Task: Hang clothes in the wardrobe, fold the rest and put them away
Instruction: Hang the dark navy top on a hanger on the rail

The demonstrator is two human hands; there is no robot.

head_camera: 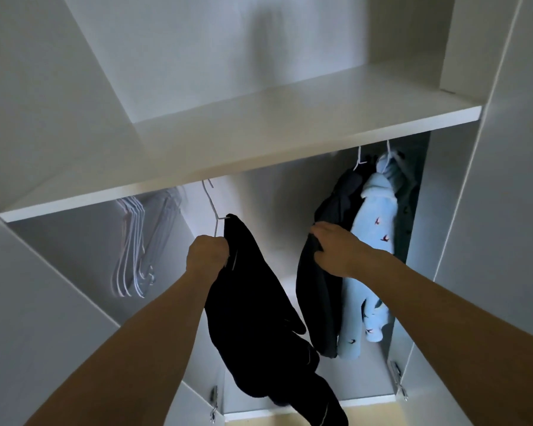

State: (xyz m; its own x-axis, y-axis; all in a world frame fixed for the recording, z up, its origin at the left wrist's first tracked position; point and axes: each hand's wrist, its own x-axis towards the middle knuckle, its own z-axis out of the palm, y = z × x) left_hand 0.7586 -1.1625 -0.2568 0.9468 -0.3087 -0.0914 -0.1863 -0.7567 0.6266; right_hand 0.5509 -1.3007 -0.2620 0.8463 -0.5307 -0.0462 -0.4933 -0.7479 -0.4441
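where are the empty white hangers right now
In the head view, the empty white hangers hang bunched at the far left of the wardrobe, under the shelf, left of the left hand gripping the black garment on its hanger.

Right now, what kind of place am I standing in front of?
Most likely an open built-in wardrobe in a home. A white shelf spans it, spare white hangers hang beneath at the left, and a light blue garment hangs at the right.

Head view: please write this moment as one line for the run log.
left hand grips black garment on white hanger | right hand holds hung dark garment | light blue garment hung | spare hangers left
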